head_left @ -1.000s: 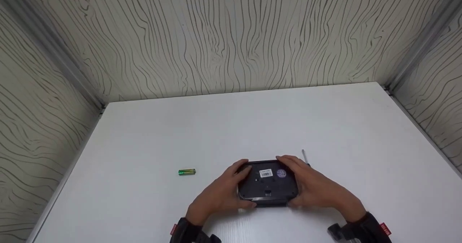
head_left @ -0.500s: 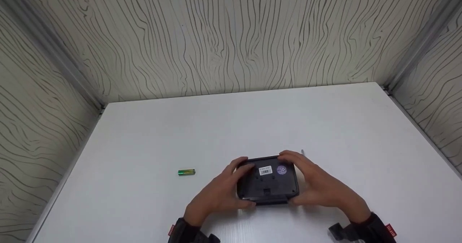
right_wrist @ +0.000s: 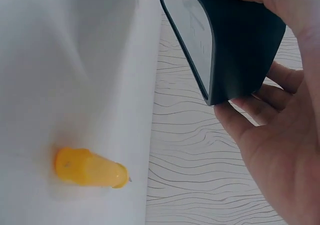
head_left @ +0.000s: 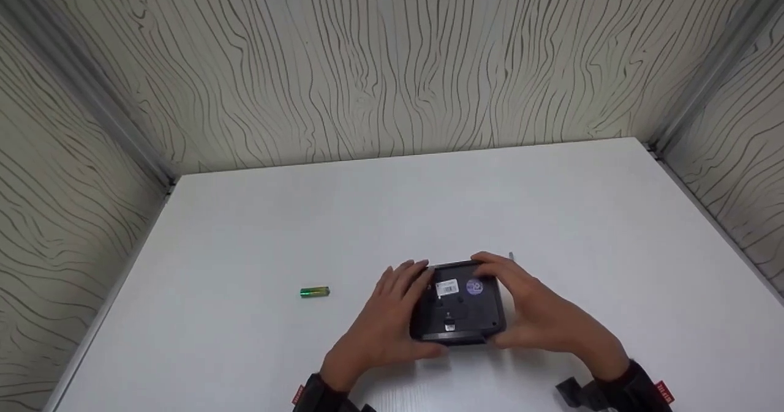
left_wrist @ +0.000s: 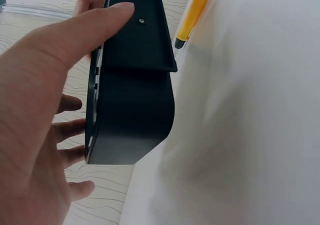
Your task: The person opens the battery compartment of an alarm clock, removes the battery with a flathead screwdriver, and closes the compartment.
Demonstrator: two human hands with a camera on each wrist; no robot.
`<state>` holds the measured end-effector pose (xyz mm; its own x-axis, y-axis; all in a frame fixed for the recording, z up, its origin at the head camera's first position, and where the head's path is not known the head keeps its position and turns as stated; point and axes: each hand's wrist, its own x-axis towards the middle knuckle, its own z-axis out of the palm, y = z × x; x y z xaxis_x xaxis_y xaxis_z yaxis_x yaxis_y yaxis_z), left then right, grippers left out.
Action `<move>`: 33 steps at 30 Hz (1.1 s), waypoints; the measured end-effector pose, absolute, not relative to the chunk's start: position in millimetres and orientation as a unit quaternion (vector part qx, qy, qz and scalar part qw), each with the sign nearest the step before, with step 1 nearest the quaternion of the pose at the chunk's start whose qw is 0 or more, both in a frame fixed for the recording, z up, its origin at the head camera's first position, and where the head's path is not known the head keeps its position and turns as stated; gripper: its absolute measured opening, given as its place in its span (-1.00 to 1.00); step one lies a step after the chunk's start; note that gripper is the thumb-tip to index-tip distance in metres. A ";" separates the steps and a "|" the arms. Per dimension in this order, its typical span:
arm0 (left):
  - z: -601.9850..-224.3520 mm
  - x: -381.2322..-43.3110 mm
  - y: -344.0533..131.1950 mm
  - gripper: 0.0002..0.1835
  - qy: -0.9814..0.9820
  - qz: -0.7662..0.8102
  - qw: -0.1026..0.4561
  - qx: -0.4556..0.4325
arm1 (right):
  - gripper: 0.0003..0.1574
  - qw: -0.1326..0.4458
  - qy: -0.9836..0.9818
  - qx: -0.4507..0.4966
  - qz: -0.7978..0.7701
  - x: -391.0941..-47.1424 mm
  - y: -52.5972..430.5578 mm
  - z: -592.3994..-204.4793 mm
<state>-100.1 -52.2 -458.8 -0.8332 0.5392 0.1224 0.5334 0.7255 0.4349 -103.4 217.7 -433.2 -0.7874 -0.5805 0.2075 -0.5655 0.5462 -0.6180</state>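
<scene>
1. Head view: both hands hold a black device (head_left: pixel 458 305) just above the white table (head_left: pixel 429 204), its underside up, showing a white barcode label and a purple round sticker. The left hand (head_left: pixel 383 326) grips its left edge, thumb under the near corner, fingers spread on the back. The right hand (head_left: pixel 539 317) clasps the right edge, fingers curled over the far corner. A green battery (head_left: pixel 315 292) lies well left of the grip. Just beyond the right fingers, only the metal tip of a screwdriver (head_left: pixel 511 256) shows; the handle is hidden.
2. Left wrist view: the thumb (left_wrist: pixel 85 32) presses the device's (left_wrist: pixel 132 105) dark side; the yellow screwdriver handle (left_wrist: pixel 190 16) lies beyond it. The labelled face is out of sight.
3. Right wrist view: the right hand's fingers (right_wrist: pixel 260 105) wrap the device (right_wrist: pixel 235 45) from below; its front panel is cut off at the top. The screwdriver's handle end (right_wrist: pixel 87 167) is blurred.
</scene>
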 end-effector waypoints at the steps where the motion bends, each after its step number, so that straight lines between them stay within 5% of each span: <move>1: -458.7 -99.6 -51.0 0.19 0.929 0.230 0.002 0.289 | 0.05 0.012 0.878 -0.329 -0.347 -103.2 217.0 -432.7; 15: -457.1 -92.4 -42.0 0.15 0.924 0.196 -0.068 0.320 | -0.07 0.004 0.873 -0.358 -0.331 -95.0 206.6 -429.6; 33: -450.3 -90.8 -44.5 0.13 0.921 0.201 -0.072 0.325 | -0.10 -0.008 0.870 -0.374 -0.322 -92.1 201.5 -428.1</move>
